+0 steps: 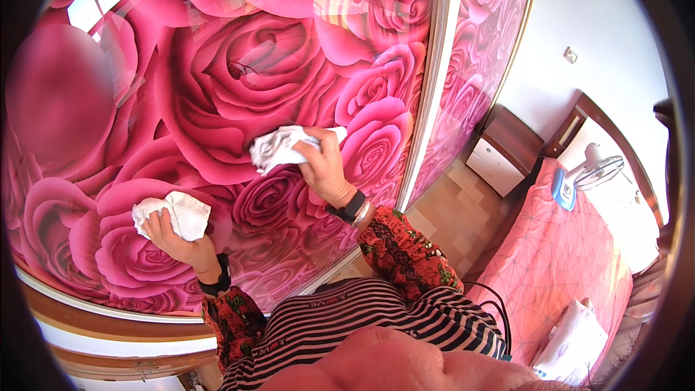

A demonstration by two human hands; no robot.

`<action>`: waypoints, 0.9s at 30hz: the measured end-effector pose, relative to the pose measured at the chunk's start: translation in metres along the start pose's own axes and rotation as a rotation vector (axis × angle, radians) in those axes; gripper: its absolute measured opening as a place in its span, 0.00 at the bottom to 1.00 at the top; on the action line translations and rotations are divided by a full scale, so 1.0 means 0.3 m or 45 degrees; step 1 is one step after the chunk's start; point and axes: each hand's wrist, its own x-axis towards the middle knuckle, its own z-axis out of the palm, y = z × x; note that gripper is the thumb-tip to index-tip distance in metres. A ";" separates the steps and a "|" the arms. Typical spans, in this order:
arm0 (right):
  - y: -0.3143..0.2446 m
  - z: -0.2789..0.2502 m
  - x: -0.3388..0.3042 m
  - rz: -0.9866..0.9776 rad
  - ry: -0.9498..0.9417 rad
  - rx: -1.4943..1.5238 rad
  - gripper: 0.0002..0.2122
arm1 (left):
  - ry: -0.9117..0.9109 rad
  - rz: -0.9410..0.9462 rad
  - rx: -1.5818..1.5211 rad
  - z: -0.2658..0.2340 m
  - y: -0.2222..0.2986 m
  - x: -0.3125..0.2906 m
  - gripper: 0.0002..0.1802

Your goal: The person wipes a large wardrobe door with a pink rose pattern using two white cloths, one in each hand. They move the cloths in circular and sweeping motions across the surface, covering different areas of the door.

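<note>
A glossy panel printed with large pink roses [246, 65] stands before me, and both my hands are up against it. My left hand [171, 237] is closed on a white cloth [190, 216] that lies bunched against the lower part of the panel. Higher and further right, my right hand [323, 168] grips a second white cloth [279, 148], crumpled and pressed to the panel. Dark bands circle both wrists, and the patterned red sleeves [405, 250] reach down to them.
A metal frame edge [427, 87] borders the panel on the right, with another rose panel [470, 51] beyond it. A brown and white nightstand [504, 150] stands by a bed with a pink cover [543, 246]. On the bed are a small blue-and-white fan [565, 190] and a white package [575, 340].
</note>
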 end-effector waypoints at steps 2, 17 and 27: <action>0.013 -0.019 0.014 -0.029 -0.044 -0.038 0.23 | -0.010 0.011 0.007 -0.002 -0.005 -0.004 0.19; 0.578 -0.168 -0.273 1.154 0.779 0.083 0.17 | -0.001 -0.027 -0.054 0.020 0.069 0.015 0.18; 0.447 -0.237 0.214 0.545 0.630 -0.087 0.19 | -0.064 0.058 -0.209 0.137 0.210 0.022 0.22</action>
